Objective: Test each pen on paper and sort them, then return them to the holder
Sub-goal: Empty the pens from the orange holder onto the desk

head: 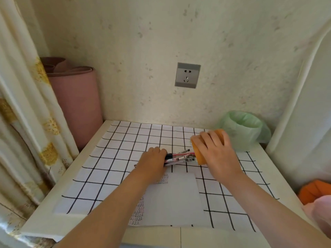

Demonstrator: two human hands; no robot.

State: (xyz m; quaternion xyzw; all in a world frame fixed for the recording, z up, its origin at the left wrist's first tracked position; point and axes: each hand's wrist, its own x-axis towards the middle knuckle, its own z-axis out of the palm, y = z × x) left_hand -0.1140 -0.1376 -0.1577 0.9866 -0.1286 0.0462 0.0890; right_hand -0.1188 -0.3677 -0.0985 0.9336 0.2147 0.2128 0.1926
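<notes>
Guessing they're dealing with pens and holder here: the right hand (217,151) is wrapping its fingers (211,138) round the orange holder (200,155), tipped sideways on the table (152,235), while the left hand (154,159) is clutching the bunched pens (179,158) at its mouth, so it's calling for a straight slide, in or out I can't tell.

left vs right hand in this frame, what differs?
The left hand grips the pen bundle; the right hand holds the orange holder, tipped sideways. The left hand is curled tight; the right hand is spread over the orange holder. The left hand sits near the top edge of the paper; the right hand is farther back, by the green-bagged bin. Both are knuckles-up, meeting at the pen bundle.
</notes>
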